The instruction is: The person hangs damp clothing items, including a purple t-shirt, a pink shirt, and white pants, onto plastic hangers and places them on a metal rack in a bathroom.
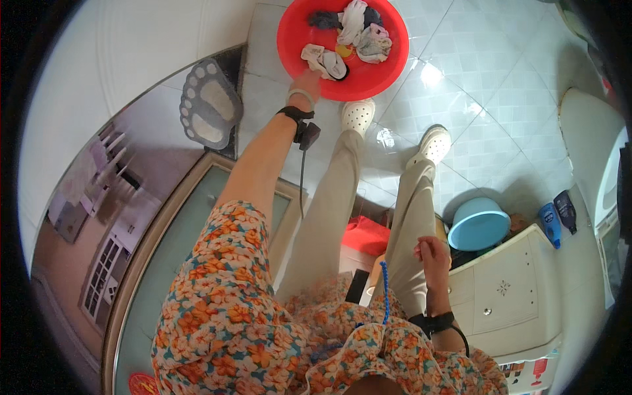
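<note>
A red plastic basin (365,91) sits on the tiled floor at the top of the view. My left hand (307,85) reaches over its near left rim, beside a pale sock-like cloth (328,61) with a dark edge. My fingers are partly hidden, so I cannot tell whether they grip the cloth or the rim. Further in lie a white garment (352,24), a greyish-pink crumpled cloth (374,44) and a dark cloth (325,20). My right hand (434,253) hangs in front of my right trouser leg, fingers loosely curled, with nothing visible in it.
A light-blue basin (480,224) stands at the right, near a cream cabinet (513,286) and two bottles (549,224). A foot-shaped grey mat (211,103) lies left, by a framed glass door (168,247). Behind my legs is a red cloth-like item (365,236). The floor tiles (474,74) shine.
</note>
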